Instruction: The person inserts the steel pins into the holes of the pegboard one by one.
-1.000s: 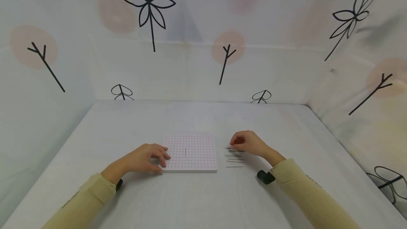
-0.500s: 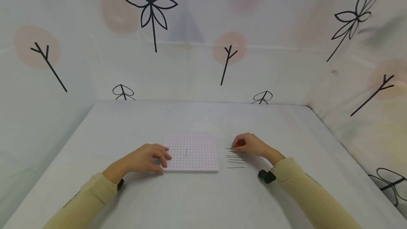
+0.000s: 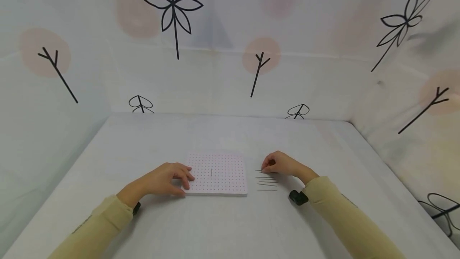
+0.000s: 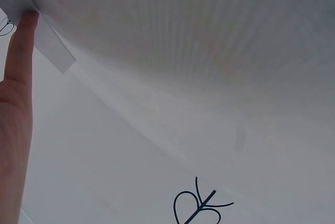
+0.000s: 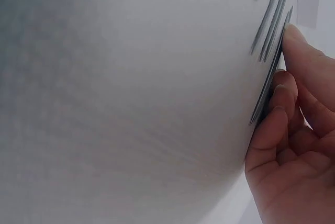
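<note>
A white board (image 3: 230,187) with a grid of small holes lies on the table in the head view, and one thin dark needle (image 3: 211,172) stands up from it. My left hand (image 3: 167,179) rests on the board's left side, fingers on top and thumb against the front edge. In the left wrist view that thumb (image 4: 20,56) touches the board's side (image 4: 52,51). To the right of the board, my right hand (image 3: 282,164) pinches at a needle (image 5: 269,85) low over the table, between thumb and curled fingers. Several more needles (image 3: 267,190) lie in a row nearer the body.
White cloth covers the table (image 3: 223,227). Behind and at both sides hang patterned cloth walls (image 3: 215,83) with flower and twig drawings. A dark wrist camera (image 3: 299,198) hangs under the right sleeve.
The right hand has shifted slightly toward the body, its fingertips still among the farthest needles. The left hand stays on the board. The head view has shifted slightly.
</note>
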`<control>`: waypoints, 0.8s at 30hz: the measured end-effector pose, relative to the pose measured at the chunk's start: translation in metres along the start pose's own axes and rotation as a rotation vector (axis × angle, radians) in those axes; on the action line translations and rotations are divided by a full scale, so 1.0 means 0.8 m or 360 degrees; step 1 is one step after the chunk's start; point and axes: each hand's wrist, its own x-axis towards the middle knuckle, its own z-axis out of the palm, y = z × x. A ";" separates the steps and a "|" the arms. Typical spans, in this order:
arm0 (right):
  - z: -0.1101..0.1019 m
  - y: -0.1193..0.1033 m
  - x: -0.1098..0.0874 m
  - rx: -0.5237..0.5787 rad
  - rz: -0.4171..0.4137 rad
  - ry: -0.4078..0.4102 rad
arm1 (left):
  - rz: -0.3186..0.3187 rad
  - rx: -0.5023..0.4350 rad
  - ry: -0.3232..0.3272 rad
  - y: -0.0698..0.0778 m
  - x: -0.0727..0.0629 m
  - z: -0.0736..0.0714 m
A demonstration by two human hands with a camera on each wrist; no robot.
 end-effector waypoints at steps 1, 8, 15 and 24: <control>0.000 0.001 0.000 0.0001 0.0004 0.0000 | 0.0003 0.0001 0.0000 0.000 0.000 0.000; 0.003 0.002 -0.002 -0.0035 -0.0010 -0.0007 | -0.0025 0.0009 -0.0007 0.002 0.000 0.001; 0.003 -0.003 -0.004 -0.0066 -0.0042 -0.0009 | -0.0027 -0.0002 -0.0004 0.002 0.000 0.000; 0.002 -0.008 -0.008 -0.0024 -0.0160 0.0075 | 0.0003 -0.0003 -0.0006 0.002 -0.001 0.000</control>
